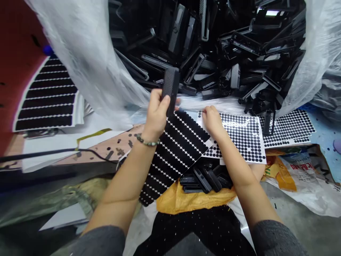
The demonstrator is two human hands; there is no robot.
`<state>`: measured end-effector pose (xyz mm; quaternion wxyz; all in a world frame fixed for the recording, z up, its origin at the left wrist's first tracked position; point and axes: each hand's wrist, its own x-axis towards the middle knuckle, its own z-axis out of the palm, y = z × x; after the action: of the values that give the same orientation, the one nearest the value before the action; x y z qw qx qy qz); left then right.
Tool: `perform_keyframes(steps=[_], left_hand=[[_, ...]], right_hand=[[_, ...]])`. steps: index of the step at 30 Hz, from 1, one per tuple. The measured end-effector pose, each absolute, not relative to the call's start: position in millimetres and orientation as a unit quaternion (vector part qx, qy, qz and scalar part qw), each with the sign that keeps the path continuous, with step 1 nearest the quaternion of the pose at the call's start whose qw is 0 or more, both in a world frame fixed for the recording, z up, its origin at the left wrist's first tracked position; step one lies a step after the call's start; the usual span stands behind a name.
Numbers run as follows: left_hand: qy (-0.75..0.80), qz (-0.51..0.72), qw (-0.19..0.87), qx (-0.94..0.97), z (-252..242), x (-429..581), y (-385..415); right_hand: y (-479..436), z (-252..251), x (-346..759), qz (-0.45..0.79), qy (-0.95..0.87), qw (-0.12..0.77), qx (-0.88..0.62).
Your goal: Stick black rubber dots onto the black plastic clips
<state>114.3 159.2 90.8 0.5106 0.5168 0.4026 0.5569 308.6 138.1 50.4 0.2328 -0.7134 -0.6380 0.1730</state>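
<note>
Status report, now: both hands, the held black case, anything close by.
Left hand gripping black case. Right hand at edge of dotted sheet, grip unclear. Translucent plastic just beyond both.

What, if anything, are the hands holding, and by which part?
The left hand holds a black textured case by its lower half. Whether the right hand, near the upper left corner of the white dotted sheet, grips anything cannot be told.

Red characters (pixel 301 166) on crumpled white plastic packaging (pixel 310 192), lower right, too blurred to read; no other legible text.
</note>
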Motion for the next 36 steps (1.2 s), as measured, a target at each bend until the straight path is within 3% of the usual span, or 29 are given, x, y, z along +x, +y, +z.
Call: perform_keyframes(steps=[4,8,10,14,17,36], left_hand=[[0.381,0.508,0.677,0.373,81,121,110],[0.379,0.484,0.730,0.298,68,129,88],[0.378,0.487,0.737,0.277,63,132,84],[0.357,0.500,0.740,0.275,58,136,77],[0.343,0.515,0.733,0.282,59,141,72],[0.337,0.517,0.702,0.355,57,152,60]], right_hand=[[142,47,307,0.176,-0.620,0.232,-0.728],[145,52,307,0.208,-0.600,0.229,-0.738],[139,59,307,0.244,-0.582,0.277,-0.724],[104,73,299,0.408,-0.490,0.460,-0.618],[79,81,287,0.497,-0.458,0.504,-0.537],[58,85,286,0.350,-0.511,0.463,-0.634]])
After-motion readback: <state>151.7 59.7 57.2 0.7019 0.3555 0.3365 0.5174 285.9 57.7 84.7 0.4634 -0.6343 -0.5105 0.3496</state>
